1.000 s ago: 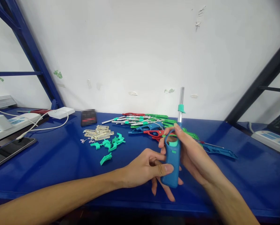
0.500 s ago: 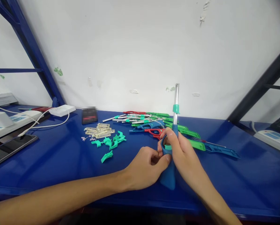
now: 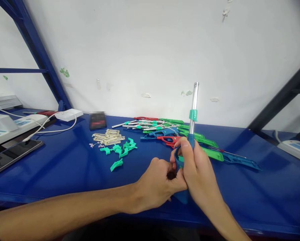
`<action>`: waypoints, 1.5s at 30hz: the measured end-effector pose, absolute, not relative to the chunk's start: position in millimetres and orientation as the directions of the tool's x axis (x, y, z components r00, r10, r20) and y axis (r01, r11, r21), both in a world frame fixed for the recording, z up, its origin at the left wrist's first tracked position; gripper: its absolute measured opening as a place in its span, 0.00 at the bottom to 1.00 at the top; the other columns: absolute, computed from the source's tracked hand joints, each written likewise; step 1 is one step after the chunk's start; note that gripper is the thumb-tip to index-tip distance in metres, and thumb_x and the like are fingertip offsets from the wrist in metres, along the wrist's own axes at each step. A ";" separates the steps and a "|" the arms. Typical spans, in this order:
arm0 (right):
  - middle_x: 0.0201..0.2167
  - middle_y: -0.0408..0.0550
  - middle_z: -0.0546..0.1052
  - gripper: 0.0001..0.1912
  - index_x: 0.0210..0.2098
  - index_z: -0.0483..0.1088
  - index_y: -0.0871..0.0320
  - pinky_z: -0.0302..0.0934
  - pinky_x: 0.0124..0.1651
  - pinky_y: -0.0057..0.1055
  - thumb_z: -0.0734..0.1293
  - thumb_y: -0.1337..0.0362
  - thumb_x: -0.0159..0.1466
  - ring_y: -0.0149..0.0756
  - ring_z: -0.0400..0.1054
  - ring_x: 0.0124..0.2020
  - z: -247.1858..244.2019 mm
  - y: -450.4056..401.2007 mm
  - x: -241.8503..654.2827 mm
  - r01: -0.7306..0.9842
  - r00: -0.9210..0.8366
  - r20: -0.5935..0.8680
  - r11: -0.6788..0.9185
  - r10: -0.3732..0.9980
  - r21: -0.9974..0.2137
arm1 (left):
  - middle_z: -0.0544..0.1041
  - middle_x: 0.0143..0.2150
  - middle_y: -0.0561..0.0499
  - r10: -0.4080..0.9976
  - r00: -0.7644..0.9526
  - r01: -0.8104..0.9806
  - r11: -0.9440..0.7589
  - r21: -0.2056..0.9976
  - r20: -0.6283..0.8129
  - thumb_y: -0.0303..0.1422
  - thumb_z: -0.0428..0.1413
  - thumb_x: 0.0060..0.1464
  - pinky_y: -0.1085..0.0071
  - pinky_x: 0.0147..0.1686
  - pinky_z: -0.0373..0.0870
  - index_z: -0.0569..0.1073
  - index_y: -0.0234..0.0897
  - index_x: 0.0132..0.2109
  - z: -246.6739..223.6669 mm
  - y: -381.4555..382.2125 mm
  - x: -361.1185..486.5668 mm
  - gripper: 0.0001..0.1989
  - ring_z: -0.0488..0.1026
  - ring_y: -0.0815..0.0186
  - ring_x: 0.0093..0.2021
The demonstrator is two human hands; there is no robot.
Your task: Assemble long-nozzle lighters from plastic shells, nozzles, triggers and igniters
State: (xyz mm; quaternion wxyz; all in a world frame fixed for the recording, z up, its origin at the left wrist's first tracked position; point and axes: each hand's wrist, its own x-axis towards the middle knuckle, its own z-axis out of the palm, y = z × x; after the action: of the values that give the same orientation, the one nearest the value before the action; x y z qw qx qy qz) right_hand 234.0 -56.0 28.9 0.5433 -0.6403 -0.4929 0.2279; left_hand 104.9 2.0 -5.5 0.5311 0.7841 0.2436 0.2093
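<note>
Pressure ought to go evenly into the handle [image 3: 182, 197] here. Both hands are closed on one blue lighter [image 3: 191, 138], held over the near part of the desk [image 3: 77, 174], right of the middle of the view; I cannot tell whether its bottom end touches down. The left hand [image 3: 157, 187] grips low, with a bent thumb across the front and fingers curled in tightly. The right hand [image 3: 201, 170] grips higher, just below the metal tube [image 3: 195, 97], its thumb along the neck and its fingertips around the loop [image 3: 176, 155]. For a good squeeze, I would let the right hand do the steadying, so that the tube points up without twisting, and have the left thumb bear flat on the plastic rather than dig in with its tip. Pushing on the tube itself seems unwise, since it is slender and would likely lever against the neck.

As for looks, the handle is plain blue plastic, with something green showing inside the loop, probably the trigger [image 3: 180, 158]. The tube is shiny silver and leans slightly right; the marks at its tip are too fine to make out. A bright green collar [image 3: 193, 115] sits around it, partway up. Most of the lower handle is hidden by the hands.
</note>
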 end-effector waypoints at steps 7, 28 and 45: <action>0.37 0.46 0.83 0.27 0.43 0.71 0.50 0.67 0.37 0.32 0.56 0.36 0.74 0.36 0.73 0.31 32.7 -63.3 230.6 0.384 0.405 0.242 0.076 0.882 -0.920 | 0.68 0.19 0.56 0.609 0.789 0.155 -0.321 0.934 0.079 0.40 0.52 0.67 0.79 0.21 0.66 0.67 0.37 0.24 -5.6 0.1 104.2 0.22 0.74 0.69 0.20; 0.50 0.52 0.85 0.32 0.54 0.75 0.49 0.78 0.34 0.32 0.73 0.35 0.61 0.48 0.82 0.46 31.7 -55.1 233.3 -0.160 0.390 0.002 0.069 0.921 -0.985 | 0.80 0.30 0.44 0.443 0.890 -0.228 0.220 0.949 0.111 0.64 0.66 0.52 0.74 0.24 0.76 0.75 0.32 0.36 0.3 15.2 114.4 0.34 0.78 0.65 0.28; 0.22 0.42 0.75 0.31 0.52 0.78 0.39 0.57 0.11 0.31 0.75 0.32 0.56 0.36 0.62 0.13 -4.0 -98.5 267.7 -0.150 0.401 -0.170 -0.119 0.900 -0.982 | 0.65 0.73 0.36 0.756 0.649 0.284 -0.348 0.894 0.088 0.40 0.58 0.58 0.61 0.42 0.74 0.74 0.42 0.66 -39.9 -46.6 124.6 0.29 0.76 0.56 0.43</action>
State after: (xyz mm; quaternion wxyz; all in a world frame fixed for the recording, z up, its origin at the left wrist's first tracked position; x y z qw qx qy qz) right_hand 267.7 -98.5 -4.0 0.5850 -0.5986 -0.3134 0.4487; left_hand 124.6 -46.6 -39.9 0.4641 0.7805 0.3329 0.2543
